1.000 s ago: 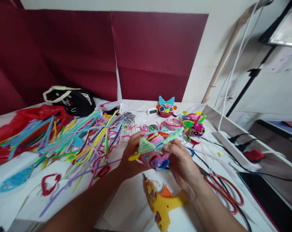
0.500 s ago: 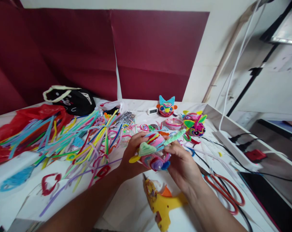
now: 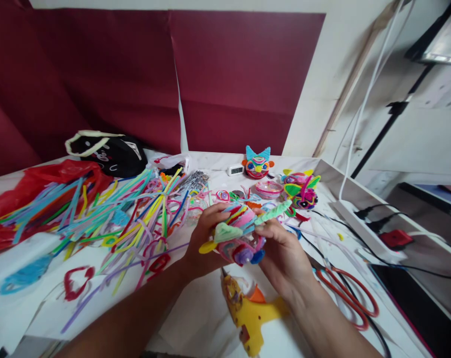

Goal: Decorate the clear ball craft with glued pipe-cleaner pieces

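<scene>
Both my hands hold a colourful pipe-cleaner figure (image 3: 240, 243) above the table. It has pale green ear-like pieces, coloured stripes on top, a purple bead-like round and a blue piece at its front. My left hand (image 3: 203, 248) is closed around its left side, fingers partly behind it. At the right side, my right hand (image 3: 283, 253) grips it, thumb near the long green piece; some fingertips are hidden. Below the figure a yellow glue gun (image 3: 255, 318) lies on the table, its nozzle pointing away from me.
Pipe cleaners (image 3: 143, 214) are heaped at left beside a red plastic bag (image 3: 61, 171). Two finished-looking figures, one blue-eared (image 3: 257, 164) and one with green ears (image 3: 302, 189), stand at the back. A power strip (image 3: 367, 233), cables and a dark tablet-like slab (image 3: 415, 303) lie at right.
The figure has tilted very slightly in my hands, its front a little lower. Both hands keep their hold; the rest stays where it was.
</scene>
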A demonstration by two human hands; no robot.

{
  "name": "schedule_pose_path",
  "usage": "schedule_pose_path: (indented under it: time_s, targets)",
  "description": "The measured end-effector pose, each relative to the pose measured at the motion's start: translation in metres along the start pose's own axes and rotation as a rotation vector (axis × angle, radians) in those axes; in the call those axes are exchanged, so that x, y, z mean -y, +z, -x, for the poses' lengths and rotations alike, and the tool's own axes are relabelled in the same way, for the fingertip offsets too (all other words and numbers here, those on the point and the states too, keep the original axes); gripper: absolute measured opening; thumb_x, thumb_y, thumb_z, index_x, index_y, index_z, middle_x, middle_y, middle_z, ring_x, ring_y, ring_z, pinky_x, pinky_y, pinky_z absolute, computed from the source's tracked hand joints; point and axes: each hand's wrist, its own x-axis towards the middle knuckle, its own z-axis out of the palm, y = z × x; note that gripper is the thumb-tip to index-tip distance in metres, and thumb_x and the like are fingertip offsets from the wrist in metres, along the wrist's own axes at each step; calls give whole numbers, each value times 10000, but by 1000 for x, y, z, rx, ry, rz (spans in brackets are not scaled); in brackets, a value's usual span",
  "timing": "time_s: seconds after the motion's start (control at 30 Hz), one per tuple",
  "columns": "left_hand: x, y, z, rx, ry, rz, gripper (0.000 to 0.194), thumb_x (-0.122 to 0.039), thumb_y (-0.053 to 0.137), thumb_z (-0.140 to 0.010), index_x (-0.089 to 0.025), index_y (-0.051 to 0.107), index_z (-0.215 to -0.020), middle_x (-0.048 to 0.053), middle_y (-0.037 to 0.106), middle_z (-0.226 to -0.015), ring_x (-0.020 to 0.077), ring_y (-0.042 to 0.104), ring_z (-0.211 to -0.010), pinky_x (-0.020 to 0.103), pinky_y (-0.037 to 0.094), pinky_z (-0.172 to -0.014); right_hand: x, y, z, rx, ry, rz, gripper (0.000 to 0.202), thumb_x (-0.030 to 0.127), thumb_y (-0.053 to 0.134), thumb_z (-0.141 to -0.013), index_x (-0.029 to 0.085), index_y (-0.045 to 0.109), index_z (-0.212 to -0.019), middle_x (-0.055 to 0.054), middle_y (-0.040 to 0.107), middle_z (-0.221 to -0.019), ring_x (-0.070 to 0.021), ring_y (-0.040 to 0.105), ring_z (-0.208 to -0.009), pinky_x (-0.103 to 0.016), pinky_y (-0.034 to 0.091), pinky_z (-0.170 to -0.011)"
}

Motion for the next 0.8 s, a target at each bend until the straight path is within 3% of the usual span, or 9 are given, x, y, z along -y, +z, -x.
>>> schedule_pose_path:
  time_s: [0.13,0.23,0.4,0.63,0.8]
  targets:
    - [-1,-1,-1,13,-11,-28,658,-420,765,-758,-243,441,-1303,149,549,-1268,324,581,-1203,508,556,-979,1,-2,0,40,-9,24,280,158,755,-515,230,594,-733,51,626,-705,-174,626,-759,-331,530,-760]
    - [0,-1,1,23,-36,-58,688,-477,737,-767,-241,413,-1327,157,529,-1306,338,577,-1211,512,564,-971,0,-5,1,79,-31,43,402,158,751,-560,250,632,-932,32,671,-801,-200,654,-844,-324,535,-750]
    - [1,2,7,-13,-125,12,774,-497,781,-712,-259,400,-1342,162,509,-1348,335,603,-1184,509,593,-933,-3,-6,2,126,-64,86,572,185,772,-648,267,570,-1177,4,708,-936,-206,674,-881,-328,541,-781]
    - [-2,3,7,-27,-196,132,844,-447,837,-654,-302,394,-1357,115,590,-1292,334,627,-1142,568,560,-975,-4,-3,4,181,-112,116,437,264,824,-675,243,611,-1055,-15,704,-1056,-204,661,-961,-342,515,-899]
    - [-6,-3,6,-25,-479,329,733,-317,925,-490,-260,566,-1126,57,704,-1099,321,697,-975,540,615,-845,-1,-3,7,240,-122,189,342,358,770,-747,238,618,-1028,-29,691,-1116,-210,652,-971,-336,516,-866]
